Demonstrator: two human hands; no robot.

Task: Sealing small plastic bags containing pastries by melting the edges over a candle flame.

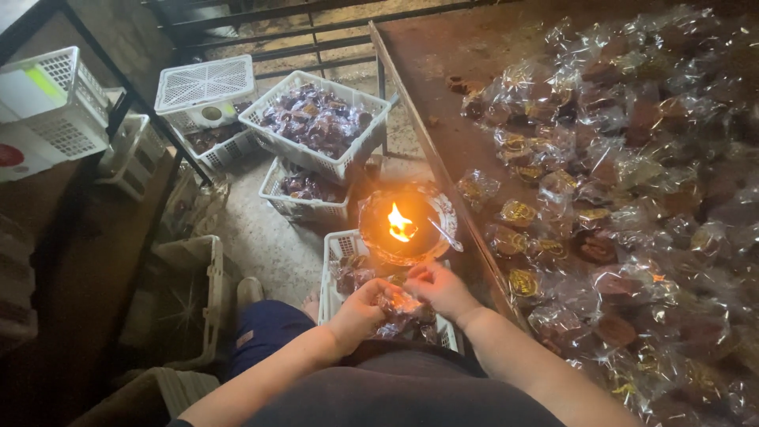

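Down by the lap, both hands close on one small clear cellophane packet with a dark brown block inside [398,302]. The left hand [357,315] curls its fingers [371,294] around the packet's near end, thumb on top. The right hand [441,289] pinches the packet's upper edge between thumb and bent fingertips [417,278], so the packet sits between the two sets of fingers and touches both.

Just beyond the fingertips stands a round shallow metal dish with a patterned rim [443,207], and a small orange flame [400,224] burns in its middle. Dish and hands are above a white slatted plastic basket [338,247] that holds more wrapped pieces. Farther past the flame, well apart from the fingers, stand more white plastic baskets filled with dark wrapped packets [319,120]. To the right of the right-hand fingers runs a rusty brown metal tabletop [443,55], heaped with many more crinkled clear packets [617,198].
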